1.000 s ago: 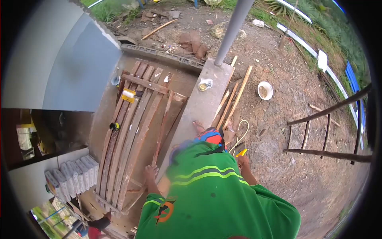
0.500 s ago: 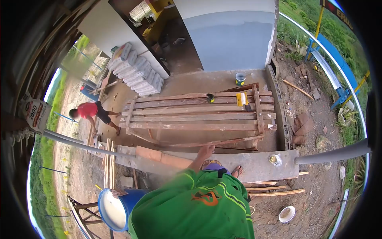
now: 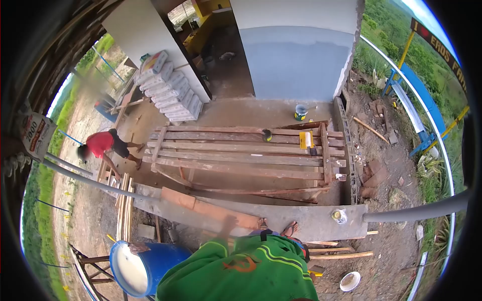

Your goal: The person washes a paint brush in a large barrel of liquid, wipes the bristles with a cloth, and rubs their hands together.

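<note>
My left hand [image 3: 229,226] is smeared by motion above the concrete ledge [image 3: 321,214], beside a reddish-brown board [image 3: 221,211]; its finger shape is unclear. I cannot see my right hand, which the green shirt hides. A yellow piece of a tool [image 3: 316,270] shows at the shirt's right edge. Beyond the ledge stands a large slatted wooden frame [image 3: 241,154]. On its slats are a yellow tray with a white roller [image 3: 306,140] and a small dark can [image 3: 267,135]. A jar in clear plastic [image 3: 339,216] sits on the ledge.
Behind the frame is a paint bucket [image 3: 300,113]. Stacked sacks [image 3: 170,90] stand by the doorway. A person in red [image 3: 103,145] bends over at the left. A blue barrel [image 3: 145,266] is at lower left, a white bucket [image 3: 350,281] at lower right. A grey pole [image 3: 416,214] crosses the right.
The view has swung left and up from the ground at right. My left hand has left the frame's near wooden bar and moved back over the ledge. My right hand has dropped out of sight.
</note>
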### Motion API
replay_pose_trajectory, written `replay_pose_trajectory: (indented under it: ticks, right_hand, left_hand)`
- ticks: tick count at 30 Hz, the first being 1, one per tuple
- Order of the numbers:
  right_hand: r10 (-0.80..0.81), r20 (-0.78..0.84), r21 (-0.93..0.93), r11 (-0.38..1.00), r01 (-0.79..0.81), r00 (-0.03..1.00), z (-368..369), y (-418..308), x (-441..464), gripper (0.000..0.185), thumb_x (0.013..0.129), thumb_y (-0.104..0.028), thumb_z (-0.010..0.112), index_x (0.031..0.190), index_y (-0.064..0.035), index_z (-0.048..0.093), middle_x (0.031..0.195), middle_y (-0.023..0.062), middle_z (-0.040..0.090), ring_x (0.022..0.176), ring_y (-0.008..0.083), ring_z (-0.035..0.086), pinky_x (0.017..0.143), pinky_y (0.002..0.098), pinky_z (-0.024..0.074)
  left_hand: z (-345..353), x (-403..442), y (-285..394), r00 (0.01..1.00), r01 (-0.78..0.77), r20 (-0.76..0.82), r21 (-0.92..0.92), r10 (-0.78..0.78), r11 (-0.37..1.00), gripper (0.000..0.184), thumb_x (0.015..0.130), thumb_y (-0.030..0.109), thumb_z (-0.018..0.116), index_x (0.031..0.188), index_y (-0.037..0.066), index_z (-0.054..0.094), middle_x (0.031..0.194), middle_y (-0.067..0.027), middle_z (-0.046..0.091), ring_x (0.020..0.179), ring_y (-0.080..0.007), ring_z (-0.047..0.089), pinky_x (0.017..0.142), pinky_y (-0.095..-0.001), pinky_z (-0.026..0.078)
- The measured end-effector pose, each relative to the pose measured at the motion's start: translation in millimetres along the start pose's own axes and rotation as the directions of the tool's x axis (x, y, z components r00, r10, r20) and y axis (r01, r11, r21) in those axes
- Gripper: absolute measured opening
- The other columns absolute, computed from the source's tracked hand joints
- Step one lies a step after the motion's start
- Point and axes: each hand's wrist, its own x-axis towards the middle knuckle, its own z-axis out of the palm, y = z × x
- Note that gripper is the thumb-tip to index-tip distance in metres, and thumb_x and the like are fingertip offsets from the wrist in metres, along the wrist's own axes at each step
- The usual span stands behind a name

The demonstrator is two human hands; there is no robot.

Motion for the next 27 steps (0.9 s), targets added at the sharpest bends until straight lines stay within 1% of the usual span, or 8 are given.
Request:
replay_pose_trajectory:
  ticks: [3, 7, 8, 10, 15, 17, 21, 27]
  right_hand:
    - [-0.289, -0.056, 0.209, 0.933, 0.294, 0.956, -13.1, -53.4, -42.3, 0.031, 0.094, -0.031, 0.040, 0.070, -0.0111, 0.044, 0.050, 0.0005, 0.038, 0.037, 0.0145, 0.035, 0.033, 0.0283, 0.0302]
    - [-0.587, -0.405, 0.296, 0.642, 0.708, 0.701, -105.4, -191.9, -139.3, 0.034, 0.094, -0.037, 0.048, 0.076, -0.0092, 0.047, 0.050, 0.0001, 0.036, 0.037, 0.0120, 0.036, 0.035, 0.0267, 0.0299]
    - [-0.591, -0.340, 0.322, 0.658, 0.681, 0.732, -156.0, -224.2, -163.9, 0.038, 0.094, -0.045, 0.044, 0.100, -0.0087, 0.036, 0.086, 0.0042, 0.026, 0.073, 0.0115, 0.027, 0.063, 0.0298, 0.0233]
    - [-0.590, -0.204, 0.360, 0.697, 0.620, 0.781, -255.7, -287.8, -212.8, 0.081, 0.093, -0.061, 0.036, 0.150, -0.0077, 0.013, 0.157, 0.0123, 0.006, 0.144, 0.0104, 0.007, 0.118, 0.0359, 0.0101]
    - [-0.692, -0.383, 0.120, 0.619, 0.776, 0.611, -122.1, -241.1, -165.9, 0.065, 0.092, -0.055, 0.037, 0.133, -0.0086, 0.019, 0.132, 0.0098, 0.012, 0.119, 0.0114, 0.013, 0.099, 0.0341, 0.0139]
    - [-0.670, -0.328, 0.039, 0.695, 0.718, 0.666, -63.6, -204.3, -118.8, 0.058, 0.092, -0.053, 0.038, 0.126, -0.0090, 0.021, 0.122, 0.0088, 0.014, 0.109, 0.0117, 0.016, 0.091, 0.0335, 0.0154]
    - [-0.462, -0.164, -0.058, 0.887, 0.459, 0.872, 3.3, -108.0, -47.7, 0.046, 0.092, -0.049, 0.040, 0.113, -0.0097, 0.026, 0.102, 0.0068, 0.019, 0.090, 0.0125, 0.020, 0.076, 0.0321, 0.0185]
    - [-0.116, 0.024, -0.057, 0.991, 0.118, 0.993, 28.1, -41.2, 3.5, 0.032, 0.091, -0.042, 0.042, 0.092, -0.0108, 0.034, 0.073, 0.0037, 0.026, 0.060, 0.0137, 0.028, 0.052, 0.0300, 0.0230]
  left_hand:
    - [12.4, 26.2, -9.8, 0.992, -0.123, -0.005, 0.099, 0.124, 0.987, 0.022, 0.096, 0.019, 0.042, 0.100, 0.003, 0.057, 0.092, -0.0117, 0.066, 0.083, -0.0257, 0.068, 0.059, -0.0391, 0.055]
    - [33.5, 72.3, -24.2, 0.792, -0.547, 0.277, 0.717, 0.544, 0.432, 0.017, 0.088, 0.018, 0.051, 0.095, 0.006, 0.060, 0.090, -0.0105, 0.064, 0.080, -0.0288, 0.065, 0.066, -0.0438, 0.053]
    - [36.0, 76.4, -6.7, 0.763, -0.546, 0.360, 0.803, 0.537, 0.238, 0.017, 0.085, 0.019, 0.053, 0.094, 0.007, 0.060, 0.089, -0.0107, 0.063, 0.080, -0.0298, 0.064, 0.070, -0.0446, 0.053]
    - [36.0, 84.0, 3.6, 0.864, -0.458, 0.269, 0.769, 0.425, 0.446, 0.020, 0.084, 0.028, 0.056, 0.094, 0.012, 0.062, 0.096, -0.0150, 0.062, 0.090, -0.0363, 0.061, 0.076, -0.0470, 0.050]
    - [10.9, 60.5, 51.1, 0.945, -0.305, 0.201, 0.825, 0.256, 0.475, 0.024, 0.087, 0.032, 0.055, 0.098, 0.012, 0.062, 0.102, -0.0175, 0.062, 0.096, -0.0383, 0.060, 0.081, -0.0516, 0.047]
    - [-1.2, 12.4, 119.3, 0.999, -0.026, 0.048, 0.668, -0.008, 0.744, 0.027, 0.087, 0.032, 0.055, 0.101, 0.011, 0.062, 0.103, -0.0170, 0.063, 0.096, -0.0374, 0.060, 0.081, -0.0538, 0.046]
    - [-15.1, 58.6, 22.6, 0.967, -0.252, 0.182, 0.605, 0.177, 0.755, 0.040, 0.092, 0.036, 0.052, 0.103, -0.003, 0.054, 0.087, -0.0162, 0.071, 0.069, -0.0227, 0.069, 0.058, -0.0351, 0.054]
    - [-12.7, 1.1, 26.1, 0.980, -0.199, 0.110, 0.508, 0.166, 0.838, 0.037, 0.096, 0.028, 0.048, 0.104, -0.007, 0.046, 0.085, -0.0213, 0.069, 0.068, -0.0282, 0.069, 0.053, -0.0387, 0.055]
